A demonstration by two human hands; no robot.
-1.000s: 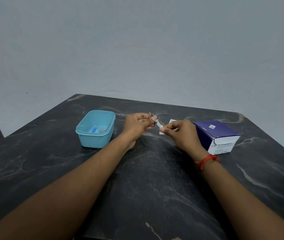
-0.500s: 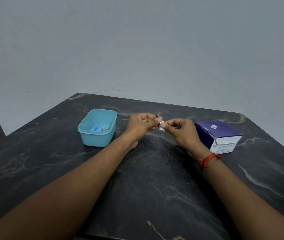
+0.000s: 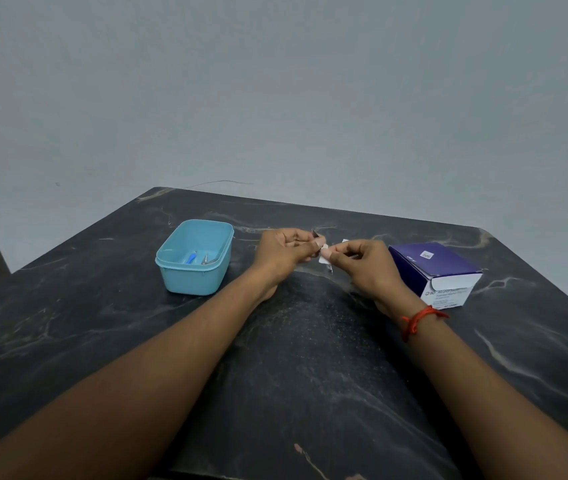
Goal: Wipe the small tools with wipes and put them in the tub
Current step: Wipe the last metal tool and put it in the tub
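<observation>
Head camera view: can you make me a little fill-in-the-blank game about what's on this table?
1. The blue tub stands on the ____ side of the table.
2. The red thread is tied round the ____ wrist.
3. The left hand holds a small tool while the right hand pinches a white ____.
Missing words: left; right; wipe.

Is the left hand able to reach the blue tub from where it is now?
Probably yes. The tub stands lidless just left of the left hand, with only bare table between them. The hand must first free the small tool from the wipe that the right hand pinches.
</observation>
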